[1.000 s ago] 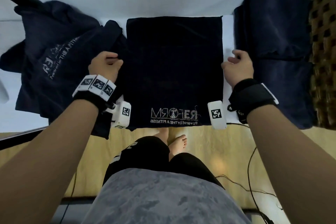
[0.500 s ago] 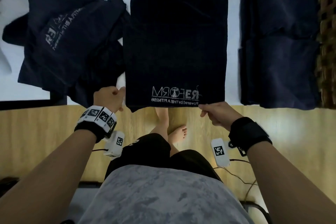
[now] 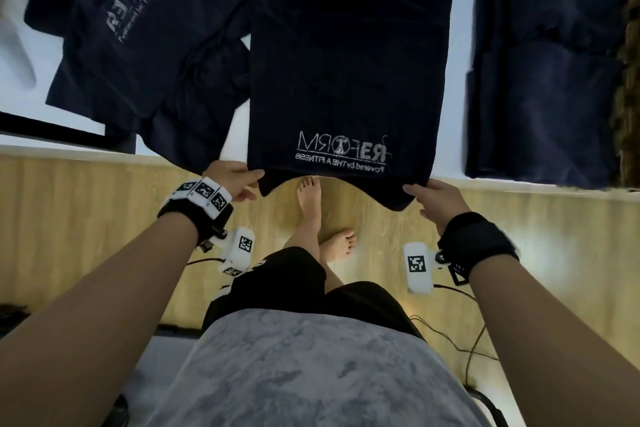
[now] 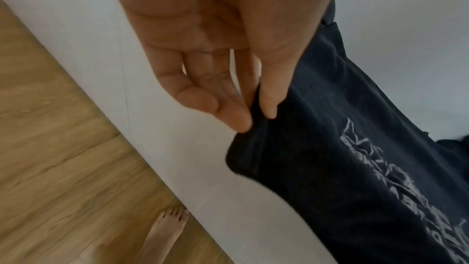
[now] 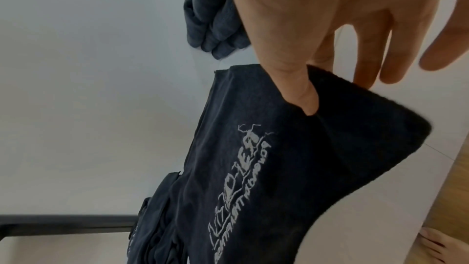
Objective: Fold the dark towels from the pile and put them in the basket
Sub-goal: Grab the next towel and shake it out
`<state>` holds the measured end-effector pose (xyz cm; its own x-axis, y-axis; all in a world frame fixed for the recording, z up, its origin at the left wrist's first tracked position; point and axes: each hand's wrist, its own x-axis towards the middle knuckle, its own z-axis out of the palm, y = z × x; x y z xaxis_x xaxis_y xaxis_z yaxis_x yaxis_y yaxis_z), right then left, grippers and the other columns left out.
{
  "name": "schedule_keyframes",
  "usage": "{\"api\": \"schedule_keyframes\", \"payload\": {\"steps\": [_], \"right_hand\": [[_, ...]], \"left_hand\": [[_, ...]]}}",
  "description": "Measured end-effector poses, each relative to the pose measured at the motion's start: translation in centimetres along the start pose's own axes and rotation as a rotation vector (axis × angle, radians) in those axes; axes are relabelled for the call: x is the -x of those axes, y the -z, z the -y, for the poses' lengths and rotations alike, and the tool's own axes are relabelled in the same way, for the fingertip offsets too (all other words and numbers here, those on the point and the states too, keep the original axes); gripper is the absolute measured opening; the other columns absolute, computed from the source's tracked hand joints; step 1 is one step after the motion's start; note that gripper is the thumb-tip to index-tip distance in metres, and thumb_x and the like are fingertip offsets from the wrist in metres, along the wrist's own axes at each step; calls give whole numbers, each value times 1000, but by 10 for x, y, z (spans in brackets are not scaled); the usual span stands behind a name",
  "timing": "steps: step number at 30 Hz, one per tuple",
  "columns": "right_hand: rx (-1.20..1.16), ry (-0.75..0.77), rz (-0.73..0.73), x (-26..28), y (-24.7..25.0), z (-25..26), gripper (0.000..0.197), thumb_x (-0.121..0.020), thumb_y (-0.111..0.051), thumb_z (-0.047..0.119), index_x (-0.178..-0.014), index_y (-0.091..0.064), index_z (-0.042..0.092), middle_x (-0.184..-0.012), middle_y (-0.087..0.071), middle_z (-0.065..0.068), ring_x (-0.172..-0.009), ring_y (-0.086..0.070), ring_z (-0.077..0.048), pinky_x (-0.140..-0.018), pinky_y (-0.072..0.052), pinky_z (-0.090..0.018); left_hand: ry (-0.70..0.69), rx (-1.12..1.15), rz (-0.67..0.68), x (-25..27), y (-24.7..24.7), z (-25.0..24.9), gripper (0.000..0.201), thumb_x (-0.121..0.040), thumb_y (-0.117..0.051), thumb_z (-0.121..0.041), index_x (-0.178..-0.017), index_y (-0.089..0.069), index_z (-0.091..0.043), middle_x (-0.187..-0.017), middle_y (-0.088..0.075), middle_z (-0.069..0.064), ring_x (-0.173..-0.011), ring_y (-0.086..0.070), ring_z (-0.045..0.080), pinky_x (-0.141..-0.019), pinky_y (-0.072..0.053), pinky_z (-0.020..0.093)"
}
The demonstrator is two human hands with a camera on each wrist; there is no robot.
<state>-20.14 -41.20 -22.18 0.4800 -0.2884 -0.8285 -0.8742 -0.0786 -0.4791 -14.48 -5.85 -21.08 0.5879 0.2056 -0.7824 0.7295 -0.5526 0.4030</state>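
Progress check, mid-task. One dark towel (image 3: 349,73) lies flat on the white table (image 3: 464,10), logo side up, its near edge overhanging the table's front edge. The left hand (image 3: 232,180) pinches the near-left corner between thumb and fingertips; the left wrist view shows the thumb on top and the fingers under the cloth. The right hand (image 3: 436,201) pinches the near-right corner likewise, thumb pressed into the fabric, the other fingers beneath. Both corners are lifted slightly off the table.

Judgement: this towel looks already halved once, and the next fold, near edge carried to far edge, is about to begin.

Done so far: folded dark towels (image 3: 540,80) sit stacked on the right of the table, touching a woven basket (image 3: 628,80) at the frame's edge. Whether they rest inside it or just beside it, I cannot tell.

Left to do: an unfolded pile (image 3: 145,45) of dark towels lies crumpled at the left, touching the spread towel. How many it holds I cannot count. Roughly midway, by my estimate.
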Motion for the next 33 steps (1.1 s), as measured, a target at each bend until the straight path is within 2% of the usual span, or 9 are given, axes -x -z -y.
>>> {"api": "schedule_keyframes", "payload": {"steps": [5,9,12,15,20,22,26,31,33], "right_hand": [[13,-28,-74,6,8,8,14,-75,-67,31,-84,-65,20,-96,-72,-3,-101,-67,-26,-83,-52,-38],[-9,84,-190,15,20,31,35,-68,-69,32,-99,-63,16,-105,-69,-12,-98,-68,-32,-91,-55,-50],[-212,220,-182,27,27,54,26,-83,-72,22,-108,-66,22,-119,-59,-5,-83,-71,-21,-75,-61,-39],[-435,242,-68,37,32,87,9,-92,-67,20,-94,-76,18,-116,-65,-7,-57,-66,-13,-65,-58,-27],[-730,182,99,31,41,140,29,-89,-46,-3,-107,-68,4,-115,-67,-15,-97,-72,-22,-70,-57,-26],[-735,208,109,22,43,158,46,-80,-41,-15,-113,-67,5,-109,-65,-15,-100,-68,-23,-75,-58,-28],[-649,270,91,-2,43,190,57,-76,-44,-28,-116,-65,7,-82,-67,-4,-103,-70,-23,-77,-58,-29],[-595,283,-89,-46,35,227,16,-86,-71,1,-99,-67,9,-95,-75,-11,-90,-74,-20,-71,-59,-26],[-567,265,-167,-67,30,241,19,-87,-74,17,-99,-64,5,-92,-74,-15,-83,-75,-22,-66,-59,-27]], "left_hand": [[52,-48,21,2,15,-13,31,-81,-70,-26,-92,-70,3,-91,-68,9,-92,-68,24,-85,-57,39],[114,343,103,15,33,-31,10,-87,-66,-10,-82,-58,-8,-100,-65,14,-84,-68,24,-62,-60,35],[26,583,91,20,47,-41,18,-90,-65,-9,-83,-49,-11,-96,-65,16,-83,-71,27,-64,-61,37],[-88,776,141,19,60,-56,3,-96,-56,-9,-97,-59,-11,-82,-71,9,-77,-73,21,-66,-59,33],[-218,860,240,5,76,-91,42,-90,-47,14,-112,-63,-18,-98,-72,-1,-91,-69,11,-77,-57,27],[-244,806,229,-2,77,-111,50,-86,-49,18,-112,-63,-23,-111,-72,-1,-102,-68,12,-76,-56,23],[-263,807,188,-28,81,-153,54,-84,-51,20,-113,-64,-23,-105,-74,-2,-96,-70,9,-75,-55,20],[-274,757,77,-71,79,-201,47,-84,-56,17,-106,-68,-22,-102,-73,2,-98,-69,13,-80,-54,24],[-299,716,-16,-86,75,-216,30,-82,-68,7,-97,-71,-20,-86,-72,0,-91,-71,15,-73,-54,21]]}}
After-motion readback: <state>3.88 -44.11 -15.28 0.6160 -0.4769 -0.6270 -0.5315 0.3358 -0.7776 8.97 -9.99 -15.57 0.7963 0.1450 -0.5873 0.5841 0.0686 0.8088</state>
